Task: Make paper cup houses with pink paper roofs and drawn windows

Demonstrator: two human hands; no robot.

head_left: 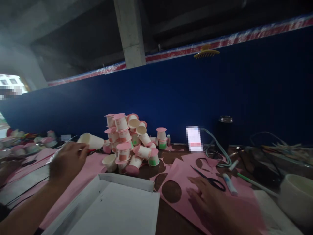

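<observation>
My left hand (pixel 68 161) has its fingers closed on a plain white paper cup (pixel 94 141), which is tipped on its side beside a heap of cups. Many cups in that heap (pixel 123 151) wear pink paper discs and house-like drawings; some stand stacked, others lie tilted. Flat on a pink paper sheet (pixel 174 176) with round holes cut out rests my right hand (pixel 207 199), its fingers stretched and holding nothing. Black-handled scissors (pixel 215 183) lie just beyond its fingertips, with a glue stick (pixel 230 184) to their right.
An upturned white box lid (pixel 122 209) lies in front of me. A lit phone (pixel 194 138), cables (pixel 223 151), a dark flask (pixel 225 133) and a white mug (pixel 297 195) stand to the right. The blue partition (pixel 176 94) closes off the back.
</observation>
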